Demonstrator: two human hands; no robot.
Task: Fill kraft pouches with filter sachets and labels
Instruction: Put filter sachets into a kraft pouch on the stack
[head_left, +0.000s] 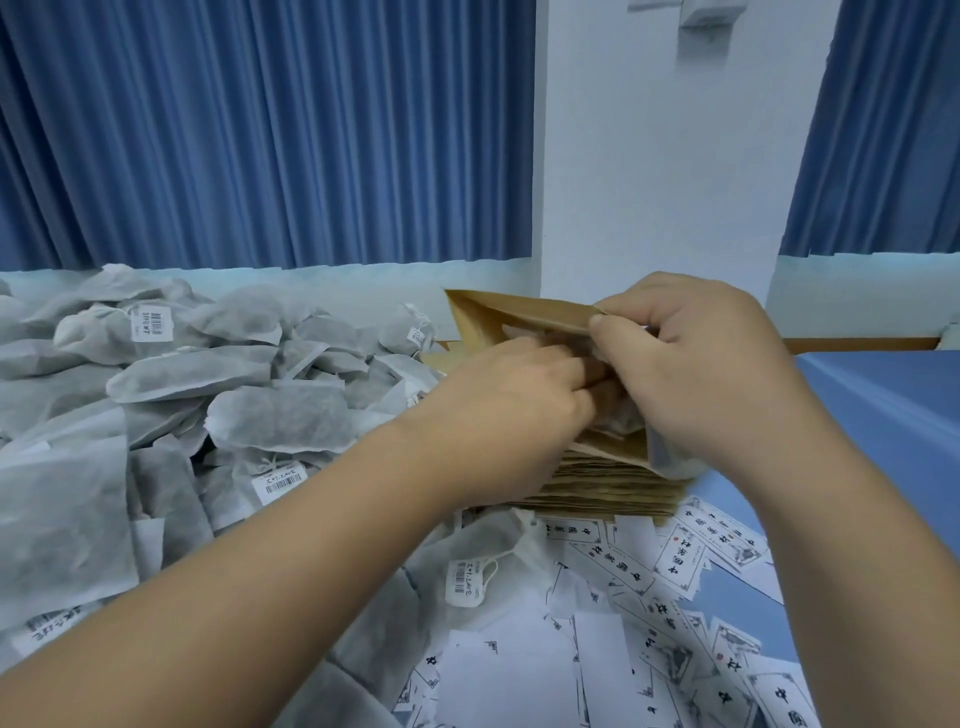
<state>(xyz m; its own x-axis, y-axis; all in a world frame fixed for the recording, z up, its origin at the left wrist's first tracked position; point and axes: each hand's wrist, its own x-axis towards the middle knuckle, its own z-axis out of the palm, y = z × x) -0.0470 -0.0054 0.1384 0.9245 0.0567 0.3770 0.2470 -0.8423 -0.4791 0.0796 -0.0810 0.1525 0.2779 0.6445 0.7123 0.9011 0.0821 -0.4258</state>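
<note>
- One kraft pouch (519, 312) was open and raised above the stack of flat pouches (613, 488), its mouth turned towards the person.
- The right hand (691, 364) pinched the pouch's upper lip between thumb and forefinger, holding the mouth apart; its other fingers were curled down beside the opening.
- The left hand (514, 395) sat at the mouth with its fingers bent inward. Their tips were hidden, so whether they gripped anything could not be told.
- A grey sachet (618, 421) showed between the two hands, partly inside the pouch, so the step in hand was most likely loading this pouch.
- No label could be seen in or at the pouch; that part probably remained for this one.
- Much work looked to be left: the heap of filter sachets (208, 374) covered the left of the worktop (883, 415), some with barcode tags showing.
- The stack under the hands was thick with unfilled pouches.
- Printed labels (675, 571) lay scattered loosely on the near right, just in front of the stack, with several face down.
- No finished, filled pouch showed anywhere in view, so how many had been done could not be judged.
</note>
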